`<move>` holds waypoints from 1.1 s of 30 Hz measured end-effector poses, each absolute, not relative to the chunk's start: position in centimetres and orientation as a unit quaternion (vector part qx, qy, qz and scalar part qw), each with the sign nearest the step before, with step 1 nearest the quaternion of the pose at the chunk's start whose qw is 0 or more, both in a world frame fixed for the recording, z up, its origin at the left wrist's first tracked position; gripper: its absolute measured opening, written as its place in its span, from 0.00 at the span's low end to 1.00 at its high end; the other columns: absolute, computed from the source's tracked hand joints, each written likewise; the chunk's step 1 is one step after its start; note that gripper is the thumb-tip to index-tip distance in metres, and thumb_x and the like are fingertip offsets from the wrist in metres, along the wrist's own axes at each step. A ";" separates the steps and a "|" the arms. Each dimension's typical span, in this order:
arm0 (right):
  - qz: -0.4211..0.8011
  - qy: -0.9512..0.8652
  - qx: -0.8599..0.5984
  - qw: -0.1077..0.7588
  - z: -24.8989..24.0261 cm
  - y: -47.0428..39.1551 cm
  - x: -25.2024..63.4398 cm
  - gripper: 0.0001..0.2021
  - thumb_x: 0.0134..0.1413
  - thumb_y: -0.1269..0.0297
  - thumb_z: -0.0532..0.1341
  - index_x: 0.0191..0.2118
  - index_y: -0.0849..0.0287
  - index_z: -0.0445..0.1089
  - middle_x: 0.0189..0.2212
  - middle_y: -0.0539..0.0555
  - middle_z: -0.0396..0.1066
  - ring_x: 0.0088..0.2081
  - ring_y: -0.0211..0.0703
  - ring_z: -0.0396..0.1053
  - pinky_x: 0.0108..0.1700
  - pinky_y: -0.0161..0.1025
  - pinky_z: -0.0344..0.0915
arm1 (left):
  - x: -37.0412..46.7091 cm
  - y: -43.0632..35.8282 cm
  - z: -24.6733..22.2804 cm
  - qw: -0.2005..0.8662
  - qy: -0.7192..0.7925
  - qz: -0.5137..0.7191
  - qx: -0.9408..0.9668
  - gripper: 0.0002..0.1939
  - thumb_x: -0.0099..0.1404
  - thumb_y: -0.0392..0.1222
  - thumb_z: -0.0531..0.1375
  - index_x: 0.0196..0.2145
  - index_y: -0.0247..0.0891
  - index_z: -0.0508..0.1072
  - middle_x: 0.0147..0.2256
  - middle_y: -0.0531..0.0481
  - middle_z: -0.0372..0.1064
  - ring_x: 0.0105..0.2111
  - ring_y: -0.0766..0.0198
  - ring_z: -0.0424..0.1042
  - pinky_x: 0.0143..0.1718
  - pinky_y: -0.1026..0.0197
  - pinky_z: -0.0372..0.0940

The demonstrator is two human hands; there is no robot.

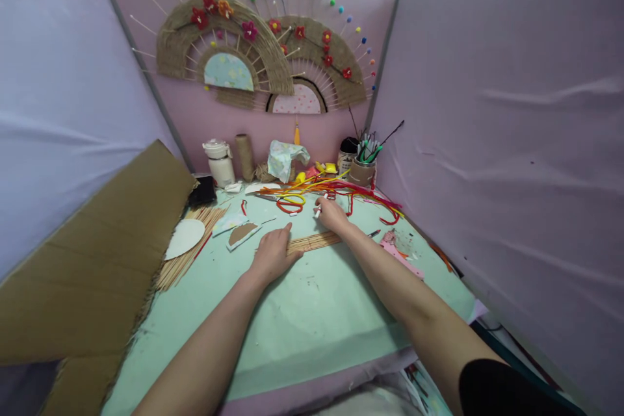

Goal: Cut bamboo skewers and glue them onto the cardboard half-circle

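Observation:
My left hand (273,253) lies on the left end of a flat row of thin wooden sticks (316,243), with thumb and index finger apart. My right hand (332,213) is just beyond the row, its fingers closed on a small white piece (318,209) whose kind I cannot make out. My right forearm crosses over the right end of the sticks. Close beyond the right hand lie red and yellow pipe cleaners (355,190). Scissors with red and yellow handles (290,203) are between and beyond the two hands.
Cardboard (97,240) leans at the left beside more loose sticks (182,263) and a white oval (185,238). At the back stand a white jar (220,162), a twine spool (244,157) and a pen holder (362,172). A pink strip (402,256) lies right. Twine fans (221,45) hang behind.

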State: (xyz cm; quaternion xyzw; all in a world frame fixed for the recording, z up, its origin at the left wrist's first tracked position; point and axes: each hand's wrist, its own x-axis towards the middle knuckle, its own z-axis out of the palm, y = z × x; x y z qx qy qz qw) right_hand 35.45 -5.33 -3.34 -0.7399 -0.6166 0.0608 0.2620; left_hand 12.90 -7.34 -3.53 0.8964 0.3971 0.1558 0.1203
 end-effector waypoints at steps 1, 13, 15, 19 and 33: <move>0.070 -0.633 -0.724 0.266 -3.5 -5.0 35.0 0.09 0.61 0.64 0.55 0.43 0.57 0.69 0.35 0.58 0.74 0.38 0.50 0.70 0.36 0.39 0.58 | 12.9 -7.3 -3.5 0.122 0.400 0.164 0.893 0.37 0.61 0.50 0.61 0.63 0.29 0.58 0.52 0.32 0.68 0.54 0.44 0.66 0.56 0.48 0.56; 0.123 -0.737 -0.590 0.306 -4.2 -1.2 31.2 0.02 0.51 0.70 0.61 0.32 0.57 0.67 0.30 0.50 0.68 0.32 0.42 0.62 0.34 0.36 0.55 | 13.0 -7.1 -3.8 0.171 0.410 0.250 0.860 0.16 0.62 0.41 0.59 0.47 0.34 0.74 0.44 0.38 0.75 0.47 0.49 0.71 0.53 0.49 0.61; 0.144 -0.732 -0.582 0.322 -4.1 -1.2 31.0 0.02 0.52 0.68 0.61 0.31 0.58 0.66 0.28 0.49 0.66 0.30 0.40 0.61 0.34 0.36 0.56 | 12.9 -7.0 -3.8 0.193 0.415 0.273 0.846 0.15 0.61 0.40 0.59 0.46 0.34 0.74 0.45 0.38 0.74 0.48 0.48 0.71 0.54 0.48 0.61; 0.184 -0.700 -0.564 0.399 -3.4 -2.6 31.1 0.06 0.49 0.68 0.61 0.29 0.56 0.62 0.26 0.48 0.65 0.30 0.40 0.61 0.35 0.37 0.57 | 12.9 -6.5 -3.8 0.256 0.438 0.335 0.794 0.14 0.61 0.38 0.58 0.45 0.34 0.73 0.46 0.37 0.73 0.50 0.48 0.70 0.55 0.45 0.60; 0.339 -0.576 -0.450 0.593 -2.4 -10.1 28.0 0.15 0.47 0.55 0.63 0.32 0.53 0.56 0.31 0.49 0.71 0.31 0.40 0.67 0.37 0.40 0.66 | 13.6 -7.0 -2.8 0.760 0.300 0.414 0.402 0.08 0.58 0.37 0.67 0.32 0.32 0.72 0.28 0.52 0.71 0.26 0.75 0.69 0.29 0.75 0.66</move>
